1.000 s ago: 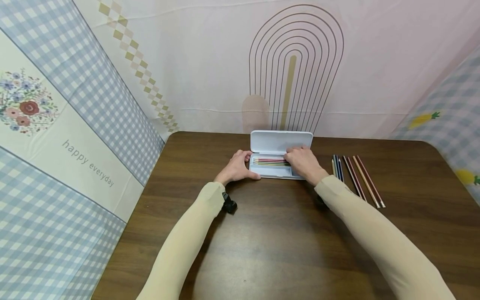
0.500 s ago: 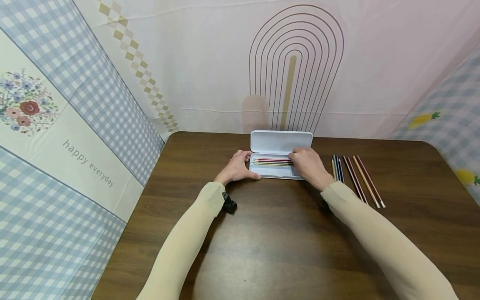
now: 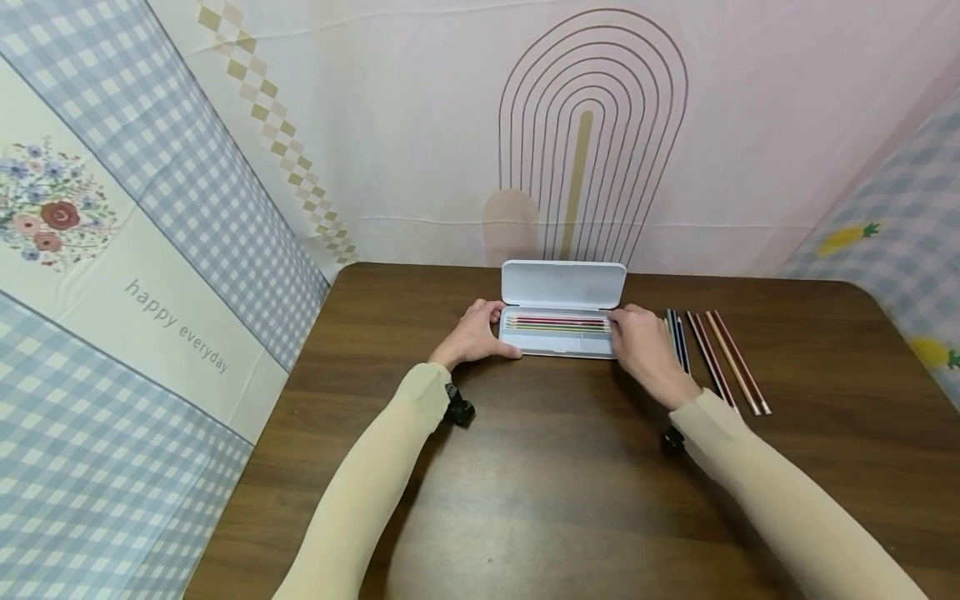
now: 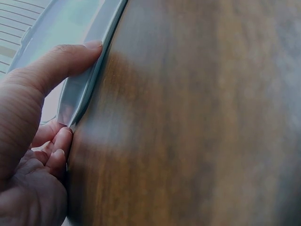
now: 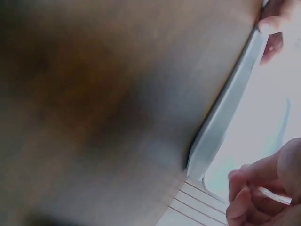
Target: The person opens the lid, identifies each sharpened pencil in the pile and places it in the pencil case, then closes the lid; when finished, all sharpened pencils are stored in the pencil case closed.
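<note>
A white pencil case lies near the table's far edge, its lid raised. Several colored pencils lie side by side in its back part. My left hand holds the case's left end. In the left wrist view its thumb presses the front edge, with the other fingers curled at the end. My right hand is at the case's right end beside the pencils' ends. In the right wrist view its fingers are loosely bent, and no held thing shows.
Right of the case, several more pencils lie in a loose row on the brown wooden table. Behind the table hangs a printed cloth. A blue checked cloth hangs at the left.
My right hand has drawn back to the right, from over the pencils inside the case to its right end, uncovering more of them. The left hand stays on the case.
</note>
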A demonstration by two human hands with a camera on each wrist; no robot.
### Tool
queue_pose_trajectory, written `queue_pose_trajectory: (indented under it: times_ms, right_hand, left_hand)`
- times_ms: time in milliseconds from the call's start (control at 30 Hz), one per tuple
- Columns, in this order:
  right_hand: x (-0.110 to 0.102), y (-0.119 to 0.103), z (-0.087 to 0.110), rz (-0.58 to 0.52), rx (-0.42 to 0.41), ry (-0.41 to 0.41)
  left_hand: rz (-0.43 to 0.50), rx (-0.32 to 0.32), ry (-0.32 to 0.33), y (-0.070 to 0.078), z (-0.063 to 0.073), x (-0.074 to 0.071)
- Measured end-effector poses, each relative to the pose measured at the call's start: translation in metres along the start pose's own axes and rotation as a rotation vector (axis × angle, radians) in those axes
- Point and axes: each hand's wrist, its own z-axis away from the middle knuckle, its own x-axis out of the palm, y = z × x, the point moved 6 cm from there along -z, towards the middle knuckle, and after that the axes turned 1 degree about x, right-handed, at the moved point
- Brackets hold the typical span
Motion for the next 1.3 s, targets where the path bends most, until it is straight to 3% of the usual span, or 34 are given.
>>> queue_pose_trajectory:
  times_ms: [200,533,900,1300]
  right_hand:
    - [-0.019,0.015,0.020,-0.013,0.092,0.050]
    - [-0.035,0.044,0.047,-0.038,0.175,0.029]
    - [-0.044,0.069,0.066,-0.013,0.269,-0.057]
    - [-0.042,0.080,0.074,-0.048,0.352,-0.157]
  left_hand:
    - [-0.001,0.005,-0.009,0.001,-0.001,0.002]
    - [0.004,0.006,-0.009,0.003,-0.001,0.002]
    - [0.011,0.015,0.003,0.001,0.000,0.001]
    - [0.016,-0.001,0.009,-0.002,0.001,0.002]
